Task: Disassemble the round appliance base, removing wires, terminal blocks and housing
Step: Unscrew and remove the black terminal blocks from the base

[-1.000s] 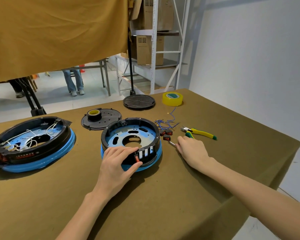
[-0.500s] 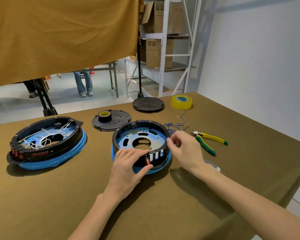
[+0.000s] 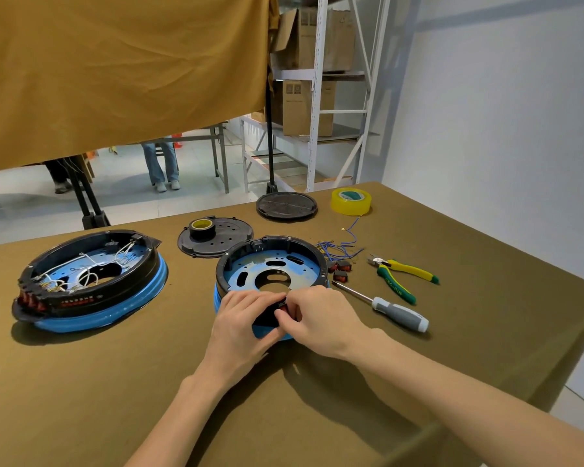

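Both hands are on the near rim of the round base (image 3: 272,264), the stripped one with the blue plate and black ring, sitting about mid worktop (image 3: 317,416). My left hand (image 3: 241,323) has its grip curled over the near wall of the black housing, fingers hooked on top and thumb down by the blue lip. My right hand (image 3: 317,316) comes in from the other side, and its grip is pinching a small red terminal block (image 3: 283,309) set in that wall, right where my two hands meet. Only a sliver of red shows between my fingers, so I can't tell how far out it sits. Just right of the base there's a little pile of loose red blocks (image 3: 340,270), and behind those a tangle of blue wires (image 3: 341,249). Near those lie the screwdriver (image 3: 385,306) with the grey handle and the yellow-green pliers (image 3: 402,273). Off to the left sits the second base (image 3: 88,281), white wires inside it and red blocks along its near edge. Behind the one I'm holding are a black cover plate (image 3: 216,239) with a small tape roll on it, another black disc (image 3: 286,205) and a yellow tape roll (image 3: 351,201).
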Motion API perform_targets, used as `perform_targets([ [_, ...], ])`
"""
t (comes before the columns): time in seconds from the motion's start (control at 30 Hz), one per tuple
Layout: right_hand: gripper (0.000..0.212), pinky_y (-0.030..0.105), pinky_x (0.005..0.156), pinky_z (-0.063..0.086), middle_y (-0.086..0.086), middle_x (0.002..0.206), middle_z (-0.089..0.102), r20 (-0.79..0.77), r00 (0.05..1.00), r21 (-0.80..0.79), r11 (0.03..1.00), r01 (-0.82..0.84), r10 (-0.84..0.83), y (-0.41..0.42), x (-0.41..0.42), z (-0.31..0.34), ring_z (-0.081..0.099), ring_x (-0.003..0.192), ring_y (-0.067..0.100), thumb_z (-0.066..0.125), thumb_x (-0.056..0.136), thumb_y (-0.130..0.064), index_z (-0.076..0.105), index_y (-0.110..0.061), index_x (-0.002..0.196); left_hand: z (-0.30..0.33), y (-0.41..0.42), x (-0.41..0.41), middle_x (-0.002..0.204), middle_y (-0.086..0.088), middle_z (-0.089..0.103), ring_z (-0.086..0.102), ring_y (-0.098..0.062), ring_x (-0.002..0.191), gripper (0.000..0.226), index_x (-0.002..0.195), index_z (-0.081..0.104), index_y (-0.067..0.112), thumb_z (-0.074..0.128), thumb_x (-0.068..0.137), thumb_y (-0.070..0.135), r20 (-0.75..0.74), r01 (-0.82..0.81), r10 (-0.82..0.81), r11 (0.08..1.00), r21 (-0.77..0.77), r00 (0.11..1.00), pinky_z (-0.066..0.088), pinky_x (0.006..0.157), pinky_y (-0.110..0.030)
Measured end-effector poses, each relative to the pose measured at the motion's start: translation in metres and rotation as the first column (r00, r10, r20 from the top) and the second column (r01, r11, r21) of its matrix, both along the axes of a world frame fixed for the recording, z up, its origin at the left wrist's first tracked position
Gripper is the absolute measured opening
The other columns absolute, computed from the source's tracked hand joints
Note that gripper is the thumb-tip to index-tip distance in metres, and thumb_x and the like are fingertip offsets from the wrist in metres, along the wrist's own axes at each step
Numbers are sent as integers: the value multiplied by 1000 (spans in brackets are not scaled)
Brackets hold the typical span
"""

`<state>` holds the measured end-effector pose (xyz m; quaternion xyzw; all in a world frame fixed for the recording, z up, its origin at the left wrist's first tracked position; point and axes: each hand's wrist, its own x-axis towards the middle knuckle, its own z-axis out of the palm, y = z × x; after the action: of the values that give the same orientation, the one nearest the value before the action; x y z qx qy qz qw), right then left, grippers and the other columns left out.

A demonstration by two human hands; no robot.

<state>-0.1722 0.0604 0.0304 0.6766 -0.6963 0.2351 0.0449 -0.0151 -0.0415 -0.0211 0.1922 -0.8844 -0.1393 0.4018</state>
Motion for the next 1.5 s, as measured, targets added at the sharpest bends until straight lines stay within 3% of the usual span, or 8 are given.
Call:
perform_targets([
  [0.13,31,18,52,35,-9,61,53,133,991,-95,994,44,-31,17,-17,5,49,58,8,53,93,-44,50,-27,67,-1,0,0,122,12,71,55,-3,117,53,130,69,26,72,85,54,1,-11,11,1000,-1,1000,41,106,-32],
  [0.3,32,19,51,35,-9,58,55,173,959,-178,951,254,-224,22,-68,9,49,54,6,66,91,-39,50,-26,66,-4,3,-5,116,24,64,50,6,114,44,125,71,29,59,93,55,-73,-49,49,999,9,996,39,103,-27],
  [0.43,25,33,57,48,-7,70,61,118,926,-86,925,370,-359,8,-109,5,55,66,12,73,89,-35,59,-17,79,-6,1,-6,114,21,67,55,1,112,40,125,71,29,56,95,52,-74,-49,50,999,10,996,40,102,-27],
  [0.7,14,39,81,52,11,107,63,-22,870,198,851,487,-493,-23,-143,-9,58,98,29,69,86,-4,64,-11,98,-9,-2,-6,114,17,72,55,1,112,38,124,71,29,57,96,51,-71,-34,35,999,22,997,31,105,-11],
  [1.07,21,34,82,52,7,111,71,75,879,122,880,460,-470,-23,-145,-21,63,100,23,66,90,-9,71,-13,110,-9,-2,-6,114,18,70,55,1,112,36,125,69,30,59,96,46,-62,-21,22,1000,17,998,32,105,-15],
  [1.2,32,31,71,52,-1,114,57,46,869,70,869,490,-494,-7,-133,-23,59,93,16,66,93,-35,56,-23,121,-8,-1,-4,115,18,70,56,0,113,36,126,69,30,59,94,43,-47,-20,20,1000,19,999,31,105,-13],
  [1.3,32,34,73,55,-5,105,55,-138,877,193,856,480,-461,18,-125,-30,58,94,16,58,93,-51,54,-26,112,-5,1,-6,114,18,71,58,-1,111,34,126,69,30,61,94,39,-37,-31,32,999,28,999,30,105,-12],
  [1.5,17,27,65,43,-3,107,55,-191,880,94,884,458,-436,39,-119,-40,55,97,15,46,104,-34,57,-24,112,1,7,-4,113,16,71,59,-4,111,42,126,70,29,81,87,16,-3,-51,51,998,46,999,30,105,-11],
])
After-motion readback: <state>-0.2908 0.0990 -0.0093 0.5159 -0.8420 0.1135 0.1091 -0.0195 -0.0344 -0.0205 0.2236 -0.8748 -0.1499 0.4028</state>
